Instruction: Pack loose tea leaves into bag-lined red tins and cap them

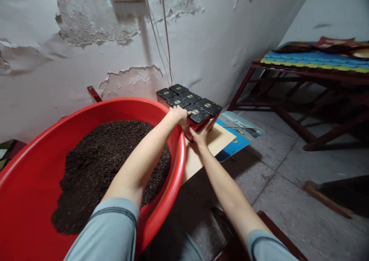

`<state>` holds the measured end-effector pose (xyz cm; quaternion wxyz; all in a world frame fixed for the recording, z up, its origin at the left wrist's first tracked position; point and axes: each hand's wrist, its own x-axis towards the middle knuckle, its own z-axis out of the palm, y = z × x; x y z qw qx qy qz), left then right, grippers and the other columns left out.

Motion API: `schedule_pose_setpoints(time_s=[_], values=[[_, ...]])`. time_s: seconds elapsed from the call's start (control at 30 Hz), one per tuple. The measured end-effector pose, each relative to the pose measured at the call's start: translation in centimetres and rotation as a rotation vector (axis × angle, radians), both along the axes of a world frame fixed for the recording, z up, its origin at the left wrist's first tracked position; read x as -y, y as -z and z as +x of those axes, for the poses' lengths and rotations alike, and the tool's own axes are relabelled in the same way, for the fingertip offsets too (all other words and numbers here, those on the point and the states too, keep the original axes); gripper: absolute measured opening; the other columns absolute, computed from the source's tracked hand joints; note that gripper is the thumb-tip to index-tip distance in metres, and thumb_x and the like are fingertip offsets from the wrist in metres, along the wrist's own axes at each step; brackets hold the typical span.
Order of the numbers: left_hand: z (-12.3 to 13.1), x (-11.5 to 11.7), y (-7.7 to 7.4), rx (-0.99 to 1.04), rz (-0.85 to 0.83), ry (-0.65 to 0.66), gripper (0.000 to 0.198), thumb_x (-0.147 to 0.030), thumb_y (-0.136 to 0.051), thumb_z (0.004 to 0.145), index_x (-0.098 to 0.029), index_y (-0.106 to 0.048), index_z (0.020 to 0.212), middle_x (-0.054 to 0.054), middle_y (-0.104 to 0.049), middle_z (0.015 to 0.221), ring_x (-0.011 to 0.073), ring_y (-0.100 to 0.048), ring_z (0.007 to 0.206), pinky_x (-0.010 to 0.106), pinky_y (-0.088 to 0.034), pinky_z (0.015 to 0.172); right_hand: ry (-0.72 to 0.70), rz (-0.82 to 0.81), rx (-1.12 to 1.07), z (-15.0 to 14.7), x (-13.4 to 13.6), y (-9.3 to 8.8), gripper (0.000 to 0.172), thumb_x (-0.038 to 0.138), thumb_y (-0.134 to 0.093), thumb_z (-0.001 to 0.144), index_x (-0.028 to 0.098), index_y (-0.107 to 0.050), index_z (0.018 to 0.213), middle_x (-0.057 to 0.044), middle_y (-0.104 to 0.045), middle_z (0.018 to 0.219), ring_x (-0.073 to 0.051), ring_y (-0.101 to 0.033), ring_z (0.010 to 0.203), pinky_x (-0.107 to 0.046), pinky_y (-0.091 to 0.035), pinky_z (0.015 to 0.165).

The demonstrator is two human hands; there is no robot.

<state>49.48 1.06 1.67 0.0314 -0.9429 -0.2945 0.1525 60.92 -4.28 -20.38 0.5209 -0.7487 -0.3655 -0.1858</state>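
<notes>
Several tins with black lids and red sides (pixel 198 114) stand packed together beside the wall, on a pale board (pixel 223 138). My left hand (pixel 179 115) rests at the left side of the nearest tin, fingers over its lid edge. Lower on the same tin's front, my right hand (pixel 200 133) presses with its thumb and fingers spread around the red side. Both hands hold this tin between them. To the left, a large red basin (pixel 31 176) contains a heap of dark, loose, leaf-like material (pixel 115 157), partly hidden behind my left forearm.
A blue printed board (pixel 238 147) lies under the pale one. Cables (pixel 165 34) hang down the peeling wall. At the right stands a dark red wooden rack (pixel 248 80) bearing blue and yellow mats (pixel 311 61). Dark wooden furniture (pixel 276 234) is near the bottom.
</notes>
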Motion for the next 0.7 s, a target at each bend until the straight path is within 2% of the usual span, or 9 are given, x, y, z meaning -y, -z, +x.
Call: schedule_pose_setpoints(time_s=[0.1, 0.27, 0.37, 0.4, 0.47, 0.5, 0.57, 0.63, 0.7], values=[[-0.5, -0.6, 0.1, 0.044, -0.024, 0.028, 0.076, -0.029, -0.066, 0.091, -0.033, -0.042, 0.163, 0.017, -0.060, 0.153, 0.0348, -0.060, 0.138, 0.047, -0.050, 0.113, -0.018, 0.013, -0.064, -0.2, 0.2, 0.6, 0.121, 0.058, -0.069, 0.078, 0.017, 0.003, 0.166, -0.025, 0.002, 0.175, -0.041, -0.012, 0.162, -0.066, -0.024, 0.126], [-0.6, -0.6, 0.9, 0.126, -0.007, 0.030, 0.067, -0.024, -0.061, 0.092, -0.032, -0.053, 0.157, 0.016, -0.065, 0.147, 0.0341, -0.064, 0.133, 0.043, -0.054, 0.107, -0.146, -0.086, -0.055, 0.7, 2.7, 2.0, 0.119, 0.067, -0.068, 0.083, 0.012, -0.002, 0.164, -0.033, -0.007, 0.172, -0.040, -0.010, 0.163, -0.061, -0.030, 0.126], [-0.7, -0.3, 1.6, 0.223, 0.024, 0.018, 0.056, -0.023, -0.058, 0.093, -0.028, -0.064, 0.148, 0.016, -0.071, 0.138, 0.0341, -0.068, 0.127, 0.044, -0.054, 0.104, -0.172, -0.151, -0.076, 1.2, 4.2, 0.8, 0.115, 0.065, -0.072, 0.082, 0.006, -0.012, 0.161, -0.038, -0.014, 0.169, -0.042, -0.014, 0.163, -0.058, -0.031, 0.126], [-0.8, -0.1, 1.7, 0.252, 0.038, 0.013, 0.052, -0.023, -0.057, 0.094, -0.027, -0.066, 0.146, 0.016, -0.073, 0.135, 0.0337, -0.069, 0.125, 0.045, -0.053, 0.104, -0.175, -0.146, -0.083, 1.2, 4.6, -0.3, 0.111, 0.064, -0.071, 0.083, 0.005, -0.017, 0.159, -0.038, -0.019, 0.167, -0.042, -0.018, 0.162, -0.058, -0.032, 0.126], [-1.3, 0.4, 1.6, 0.316, 0.064, 0.019, 0.048, -0.024, -0.054, 0.097, -0.023, -0.068, 0.143, 0.015, -0.074, 0.132, 0.0322, -0.069, 0.124, 0.045, -0.052, 0.105, -0.162, -0.072, -0.042, 0.2, 5.1, -3.6, 0.096, 0.061, -0.064, 0.089, 0.005, -0.026, 0.157, -0.036, -0.030, 0.163, -0.042, -0.030, 0.158, -0.059, -0.033, 0.125], [-1.7, 0.7, 1.4, 0.362, 0.080, 0.036, 0.047, -0.023, -0.052, 0.099, -0.022, -0.067, 0.143, 0.015, -0.074, 0.133, 0.0310, -0.069, 0.125, 0.045, -0.051, 0.106, -0.156, -0.005, 0.013, -0.7, 5.3, -5.8, 0.086, 0.058, -0.058, 0.093, 0.006, -0.030, 0.156, -0.034, -0.037, 0.160, -0.040, -0.035, 0.155, -0.060, -0.033, 0.125], [-3.5, 1.2, 0.8, 0.467, 0.128, 0.093, 0.044, -0.021, -0.051, 0.101, -0.019, -0.067, 0.141, 0.014, -0.074, 0.134, 0.0289, -0.068, 0.125, 0.043, -0.050, 0.105, -0.212, 0.100, 0.174, -3.8, 5.4, -10.8, 0.069, 0.049, -0.049, 0.100, 0.012, -0.034, 0.157, -0.028, -0.040, 0.161, -0.035, -0.036, 0.156, -0.059, -0.035, 0.124], [-6.7, 1.5, 0.1, 0.531, 0.186, 0.123, 0.037, -0.019, -0.049, 0.101, -0.017, -0.073, 0.128, 0.013, -0.076, 0.129, 0.0283, -0.070, 0.121, 0.041, -0.050, 0.101, -0.428, 0.112, 0.301, -8.1, 5.2, -15.6, 0.055, 0.040, -0.044, 0.103, 0.015, -0.045, 0.153, -0.023, -0.052, 0.154, -0.031, -0.045, 0.150, -0.056, -0.039, 0.123], [-11.4, 1.8, -0.4, 0.530, 0.230, 0.065, 0.034, -0.017, -0.048, 0.101, -0.015, -0.077, 0.117, 0.014, -0.078, 0.122, 0.0289, -0.071, 0.114, 0.040, -0.051, 0.096, -0.723, 0.035, 0.377, -12.7, 4.8, -19.1, 0.045, 0.036, -0.044, 0.104, 0.019, -0.058, 0.143, -0.018, -0.065, 0.140, -0.029, -0.059, 0.136, -0.053, -0.044, 0.119]])
